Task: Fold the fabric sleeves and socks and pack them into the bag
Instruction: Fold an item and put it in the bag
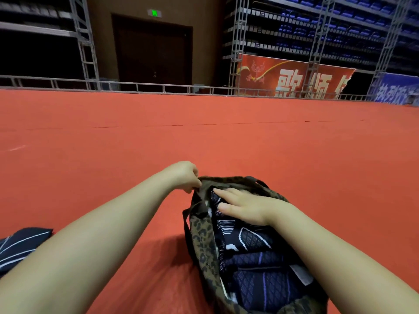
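I see left hand [184, 175] pinching leopard-print fabric bag [204, 243] rim, keeping mouth open | right hand [247, 206] flat, fingers straight, pressing folded navy patterned fabric [254, 243] down inside | striped navy piece [18, 245] waits on red floor [204, 137]

Venue: you are seated in an indoor arena or sports hall, on a wide red carpeted floor [204, 132] edged by a low metal railing [136, 87]. Evidence you can see: tiers of blue spectator seats [328, 26] on metal scaffolding [235, 41], 1 red banner [292, 78] with large characters, 1 blue banner [399, 89], and dark double doors [154, 51] beneath a green exit sign [154, 12].
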### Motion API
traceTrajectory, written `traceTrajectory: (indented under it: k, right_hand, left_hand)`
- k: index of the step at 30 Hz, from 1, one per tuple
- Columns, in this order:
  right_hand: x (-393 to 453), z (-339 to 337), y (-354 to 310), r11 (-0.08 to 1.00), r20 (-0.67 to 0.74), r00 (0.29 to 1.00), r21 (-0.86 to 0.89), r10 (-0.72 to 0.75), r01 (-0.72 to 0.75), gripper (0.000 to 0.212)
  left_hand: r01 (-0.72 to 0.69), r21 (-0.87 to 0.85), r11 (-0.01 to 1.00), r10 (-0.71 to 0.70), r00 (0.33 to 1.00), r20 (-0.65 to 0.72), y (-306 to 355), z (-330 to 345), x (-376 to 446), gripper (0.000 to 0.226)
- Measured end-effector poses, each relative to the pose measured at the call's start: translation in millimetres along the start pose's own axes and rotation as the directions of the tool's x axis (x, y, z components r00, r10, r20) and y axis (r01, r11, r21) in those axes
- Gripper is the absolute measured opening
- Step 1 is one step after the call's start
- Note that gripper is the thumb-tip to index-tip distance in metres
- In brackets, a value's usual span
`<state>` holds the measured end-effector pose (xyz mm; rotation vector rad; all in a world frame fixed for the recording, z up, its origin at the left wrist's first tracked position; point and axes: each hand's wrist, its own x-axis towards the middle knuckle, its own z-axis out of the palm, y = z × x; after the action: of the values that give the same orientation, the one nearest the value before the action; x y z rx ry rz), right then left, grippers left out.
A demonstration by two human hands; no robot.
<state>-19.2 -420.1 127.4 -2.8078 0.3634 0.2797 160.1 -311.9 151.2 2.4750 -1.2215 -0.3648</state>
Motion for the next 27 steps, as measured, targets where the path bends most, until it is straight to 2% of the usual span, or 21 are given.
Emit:
traceTrajectory:
  k: [4, 6, 8, 11, 14, 16, 19, 20, 22, 24, 27]
  right_hand:
    - [0, 1, 4, 1.0, 0.003, 1.0, 0.023, 0.016, -0.016, 0.057]
    - [-1, 2, 7, 0.998, -0.002, 1.0, 0.056, 0.02, -0.02, 0.055]
    - [0, 2, 11, 0.998, -0.011, 0.999, 0.055, 0.043, -0.042, 0.052]
    - [-1, -4, 10, 0.99, -0.071, 0.995, 0.128, 0.071, -0.061, 0.049]
    - [-19, -11, -7, 0.973, -0.228, 0.973, 0.228, 0.031, 0.022, 0.045]
    - [-34, -11, -29, 0.968, -0.286, 0.958, 0.24, -0.009, 0.08, 0.04]
    - [-36, 0, -71, 0.99, -0.448, 0.888, 0.033, -0.106, 0.134, 0.033]
    - [-30, 8, -88, 0.991, -0.507, 0.853, -0.019, -0.122, 0.131, 0.037]
    - [-14, 23, -116, 0.99, -0.577, 0.809, 0.0, -0.114, 0.14, 0.048]
    - [6, 45, -145, 0.978, -0.559, 0.819, 0.066, -0.13, 0.2, 0.045]
    - [39, 95, -182, 0.953, -0.395, 0.906, 0.185, -0.152, 0.24, 0.028]
  left_hand:
    - [-0.107, -0.207, 0.973, 0.089, 0.992, -0.094, 6, -27, -6, 0.018]
    - [-0.115, -0.256, 0.96, 0.095, 0.991, -0.089, 10, -27, -11, 0.017]
    - [-0.099, -0.392, 0.915, 0.081, 0.995, -0.063, 11, -15, -15, 0.015]
    - [-0.102, -0.641, 0.76, 0.081, 0.995, -0.062, 8, 1, -28, 0.009]
    - [-0.096, -0.8, 0.593, 0.083, 0.995, -0.058, -5, 7, -52, 0.008]
    - [-0.094, -0.783, 0.615, 0.09, 0.995, -0.048, -22, 12, -73, 0.012]
    - [-0.1, -0.712, 0.695, 0.11, 0.993, -0.031, -56, 21, -107, 0.01]
    - [-0.084, -0.705, 0.704, 0.099, 0.995, -0.02, -72, 24, -122, 0.01]
    - [-0.041, -0.69, 0.723, 0.065, 0.998, 0.008, -103, 30, -144, 0.009]
    - [0.023, -0.664, 0.747, -0.008, 1.0, 0.025, -136, 37, -168, 0.009]
    - [0.09, -0.603, 0.793, -0.103, 0.995, 0.014, -187, 50, -204, 0.008]
